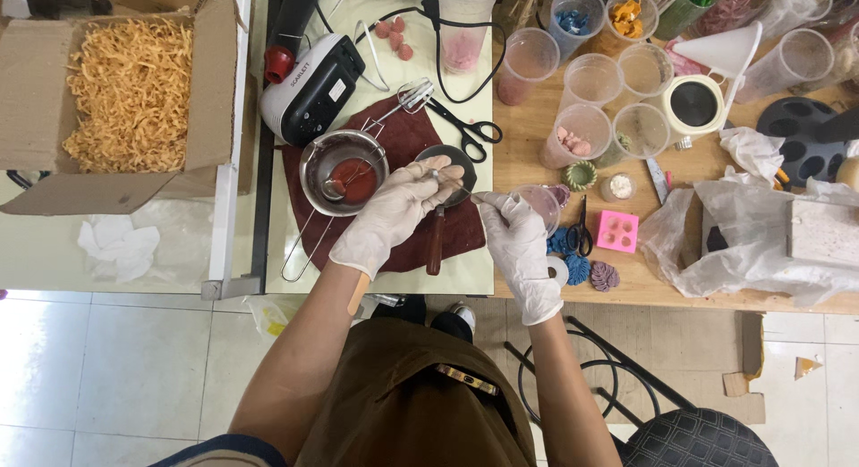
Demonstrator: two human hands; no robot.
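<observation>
At the nine o'clock edge a cardboard box (134,91) of straw-coloured shredded paper sits open, untouched. Moving right, a hand mixer (313,87) lies on the bench (465,279) above a dark red cloth (403,243), its beater (413,96) off the work. On the cloth a steel saucepan (344,172) holds a pool of red liquid with a spoon resting in it, so the melting or mixing looks done, and a good deal of liquid is left.

At the centre, the left hand (394,216), gloved, is closed in a pinch on a thin tool over a small dark ladle (447,176) with a wooden handle. Just beside it at three o'clock, the gloved right hand (519,243) grips a small clear cup (541,203), tipped toward the ladle. Transfer between the two looks under way, not finished.

Further right, finished pieces already lie about: blue and mauve flower shapes (582,266) near a pink mould (617,232), whose cavities look empty. At twelve to two o'clock stand many plastic cups (617,73) of coloured material.
</observation>
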